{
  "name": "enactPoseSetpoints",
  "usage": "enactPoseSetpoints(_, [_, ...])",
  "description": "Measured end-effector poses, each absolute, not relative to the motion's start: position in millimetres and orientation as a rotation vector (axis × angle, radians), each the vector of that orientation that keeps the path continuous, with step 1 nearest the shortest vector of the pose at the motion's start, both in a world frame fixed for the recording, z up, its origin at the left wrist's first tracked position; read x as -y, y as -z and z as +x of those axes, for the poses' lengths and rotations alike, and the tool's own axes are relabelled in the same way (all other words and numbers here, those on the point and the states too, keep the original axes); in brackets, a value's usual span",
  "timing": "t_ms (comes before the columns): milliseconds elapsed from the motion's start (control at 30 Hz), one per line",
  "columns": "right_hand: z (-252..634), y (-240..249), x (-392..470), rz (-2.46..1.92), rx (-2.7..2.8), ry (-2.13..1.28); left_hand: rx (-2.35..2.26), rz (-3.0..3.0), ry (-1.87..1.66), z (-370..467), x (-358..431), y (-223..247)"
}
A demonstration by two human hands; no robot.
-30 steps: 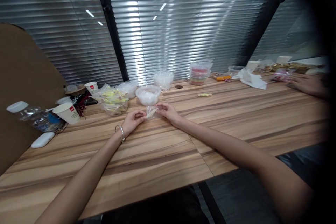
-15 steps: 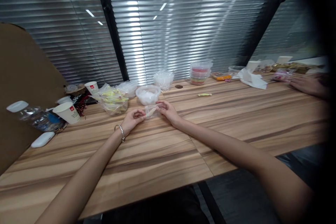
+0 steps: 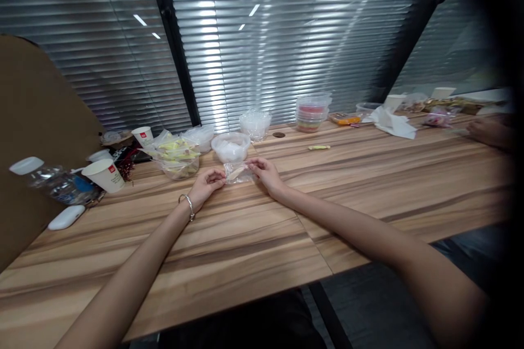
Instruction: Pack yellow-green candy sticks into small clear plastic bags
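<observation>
Clear plastic bag (image 3: 244,175) lies between the two hands, low over the desk (image 3: 245,245), just in front of a clear bowl (image 3: 221,157) with white contents; contact between bag and bowl cannot be told. Pale strip (image 3: 234,174) shows at the bag, slanting up to the right; whether inside or on top, too blurred to tell.

Left hand (image 3: 209,185): nearly closed, thumb and fingertips together on the bag's left end, other fingers curled. Right hand (image 3: 265,174): likewise nearly closed, thumb and finger pinching the bag's right edge.

Edges and room: wood grain shows from both hands down to the near edge of the desk, with a seam running below the right forearm. To the left, a tub of yellow packets (image 3: 180,172) sits near the left hand. To the right, a small yellow stick (image 3: 319,148) lies apart from the right hand; a co-worker's hand (image 3: 489,132) is well apart, at the far right
</observation>
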State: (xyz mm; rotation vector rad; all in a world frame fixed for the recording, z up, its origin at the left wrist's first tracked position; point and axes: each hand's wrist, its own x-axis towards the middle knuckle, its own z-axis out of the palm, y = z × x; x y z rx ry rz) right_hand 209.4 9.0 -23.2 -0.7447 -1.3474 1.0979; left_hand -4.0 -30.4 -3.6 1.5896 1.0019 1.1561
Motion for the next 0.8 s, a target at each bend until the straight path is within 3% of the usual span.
enactPoseSetpoints(800, [204.7, 18.0, -4.1, -0.668, 1.591, -1.125, -0.965, 1.503, -1.160, -6.2, 28.6, 4.6])
